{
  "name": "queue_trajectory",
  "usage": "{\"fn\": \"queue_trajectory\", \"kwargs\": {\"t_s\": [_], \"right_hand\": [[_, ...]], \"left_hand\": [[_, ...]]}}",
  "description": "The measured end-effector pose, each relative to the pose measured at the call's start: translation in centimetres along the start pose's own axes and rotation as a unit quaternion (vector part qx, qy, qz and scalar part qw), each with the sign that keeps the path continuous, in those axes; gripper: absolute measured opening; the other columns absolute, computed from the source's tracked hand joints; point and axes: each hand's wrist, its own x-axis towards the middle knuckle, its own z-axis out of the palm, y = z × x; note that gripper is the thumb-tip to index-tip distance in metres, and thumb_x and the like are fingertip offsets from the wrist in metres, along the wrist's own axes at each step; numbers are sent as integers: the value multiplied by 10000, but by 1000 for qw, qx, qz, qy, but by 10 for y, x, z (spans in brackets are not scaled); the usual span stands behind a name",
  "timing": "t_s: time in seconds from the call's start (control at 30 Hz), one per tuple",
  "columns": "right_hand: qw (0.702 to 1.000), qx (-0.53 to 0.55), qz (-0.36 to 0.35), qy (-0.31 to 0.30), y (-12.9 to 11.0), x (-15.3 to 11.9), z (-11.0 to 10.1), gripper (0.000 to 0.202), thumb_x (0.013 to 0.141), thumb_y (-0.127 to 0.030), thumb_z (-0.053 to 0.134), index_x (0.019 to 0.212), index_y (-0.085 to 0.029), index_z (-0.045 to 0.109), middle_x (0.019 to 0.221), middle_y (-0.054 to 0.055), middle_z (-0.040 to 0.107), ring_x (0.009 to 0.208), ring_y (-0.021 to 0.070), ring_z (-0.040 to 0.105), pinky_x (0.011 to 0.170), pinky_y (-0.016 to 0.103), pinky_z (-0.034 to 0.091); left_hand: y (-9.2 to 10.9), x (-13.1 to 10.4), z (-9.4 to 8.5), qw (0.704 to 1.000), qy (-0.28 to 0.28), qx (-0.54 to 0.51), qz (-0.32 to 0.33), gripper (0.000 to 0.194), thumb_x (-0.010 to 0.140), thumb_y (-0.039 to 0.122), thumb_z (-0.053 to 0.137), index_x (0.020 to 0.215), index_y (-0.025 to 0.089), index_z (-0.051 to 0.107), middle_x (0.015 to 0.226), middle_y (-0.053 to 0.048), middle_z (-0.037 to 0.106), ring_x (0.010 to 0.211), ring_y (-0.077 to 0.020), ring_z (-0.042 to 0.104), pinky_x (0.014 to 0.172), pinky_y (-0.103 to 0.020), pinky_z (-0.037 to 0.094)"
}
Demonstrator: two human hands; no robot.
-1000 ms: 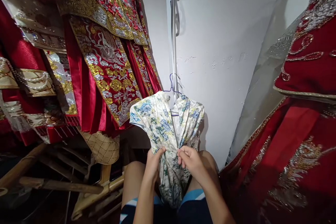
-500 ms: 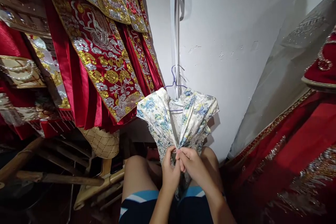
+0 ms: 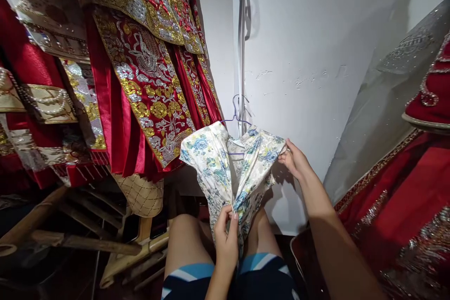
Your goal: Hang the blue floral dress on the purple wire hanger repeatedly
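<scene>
A floral garment (image 3: 215,159), white with blue and yellow flowers and a deep V neckline, hangs on a thin purple wire hanger (image 3: 235,116) before my knees. My left hand (image 3: 227,232) pinches the cloth at the bottom of the V. Out to the right, my right hand (image 3: 293,157) grips the edge of the right shoulder sleeve between thumb and fingers. The lower part of the garment drops between my thighs, partly hidden by my left hand and forearm.
Red embroidered robes (image 3: 154,75) with gold and silver hang at left above a bamboo chair (image 3: 87,239). A metal pole (image 3: 241,47) stands against the white wall (image 3: 298,33). At right are a red beaded gown (image 3: 415,183) and a clear plastic cover (image 3: 372,89).
My right hand has left the bottom of the neckline and moved up and right to the sleeve edge. My left hand stays at the V. The view has shifted slightly.
</scene>
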Motion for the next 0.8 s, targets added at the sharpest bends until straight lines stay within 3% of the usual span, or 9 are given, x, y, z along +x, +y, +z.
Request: {"fn": "queue_trajectory", "kwargs": {"t_s": [0.03,0.1,0.3,0.47,0.6,0.67,0.8], "right_hand": [[999,19,12,-38,-6,7,1,353,717,-462,783,777,-200,554,601,-36,525,430,77,435,359,193,317],[997,63,-3,-51,-15,14,6,346,664,-366,835,739,-183,551,584,-56,508,399,41,392,325,161,250],[982,181,-45,33,-36,6,24,297,699,-262,823,777,-195,544,529,-101,447,375,17,392,311,101,293],[987,140,-81,1,-45,-20,30,375,665,-370,850,793,-188,548,552,-86,490,377,28,433,305,119,310],[991,96,-96,15,-33,-43,14,449,622,-453,863,812,-190,553,574,-78,500,395,52,450,320,155,332],[988,86,-113,56,-20,-53,4,434,635,-450,847,854,-189,578,605,-71,507,440,65,478,369,169,380],[941,49,-217,256,17,-89,1,359,711,-391,760,984,-211,612,879,-15,605,615,78,555,534,197,468]], "left_hand": [[1,1,-1,1000,7,0,-3,286,897,480,566,881,197,601,687,13,426,616,-141,396,594,-241,334],[5,4,-1,1000,13,0,-6,280,888,472,584,901,193,604,706,6,454,652,-148,429,619,-236,359],[24,11,9,999,-22,-17,21,237,898,421,583,892,185,607,771,-17,516,737,-163,484,696,-236,405],[17,8,9,1000,-19,-17,0,258,883,440,602,892,183,572,751,0,447,717,-150,448,672,-225,387],[7,-1,6,998,-58,-9,-37,291,892,474,580,876,189,523,708,27,325,654,-131,351,602,-224,326],[4,-3,5,995,-88,1,-44,288,913,473,546,861,192,504,705,30,300,646,-128,325,592,-226,302],[0,-3,4,992,-116,48,-25,251,944,437,502,875,196,502,693,29,328,644,-131,343,595,-228,291]]}}
